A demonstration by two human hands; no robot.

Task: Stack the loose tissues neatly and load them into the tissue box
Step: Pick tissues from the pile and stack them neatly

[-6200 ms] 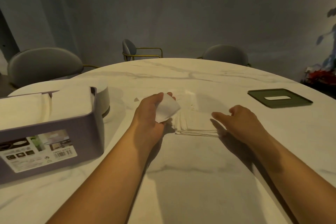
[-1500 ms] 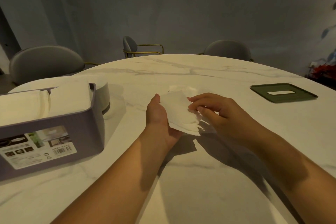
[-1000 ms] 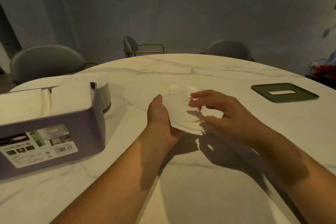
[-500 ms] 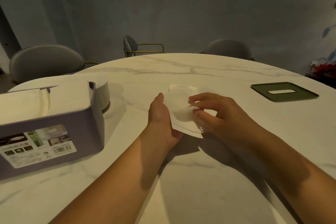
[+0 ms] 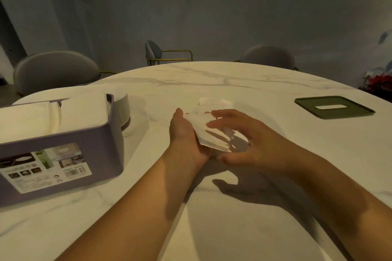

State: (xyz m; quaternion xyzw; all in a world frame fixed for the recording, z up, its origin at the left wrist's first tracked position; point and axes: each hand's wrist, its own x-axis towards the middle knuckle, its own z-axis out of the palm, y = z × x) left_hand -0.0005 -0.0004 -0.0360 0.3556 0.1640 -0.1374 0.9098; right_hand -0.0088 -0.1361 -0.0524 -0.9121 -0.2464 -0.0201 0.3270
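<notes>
My left hand (image 5: pixel 184 134) grips a small stack of white tissues (image 5: pixel 209 133) from its left side and holds it tilted just above the marble table (image 5: pixel 233 207). My right hand (image 5: pixel 256 141) hovers over the stack's right side with its fingers spread and blurred, its thumb under the stack's near edge. A few more white tissues (image 5: pixel 209 101) lie on the table just beyond my hands. The purple tissue box (image 5: pixel 99 144) stands at the left, open on top, with white tissues (image 5: pixel 48 116) filling it.
The dark green box lid (image 5: pixel 333 107) with its slot lies flat at the far right. A white round object (image 5: pixel 127 108) sits behind the box. Grey chairs (image 5: pixel 55 70) stand around the table's far edge.
The tissue stack was picked up off the table into my left hand. My right hand pinched at it half a second ago and has now spread its fingers and drawn slightly right.
</notes>
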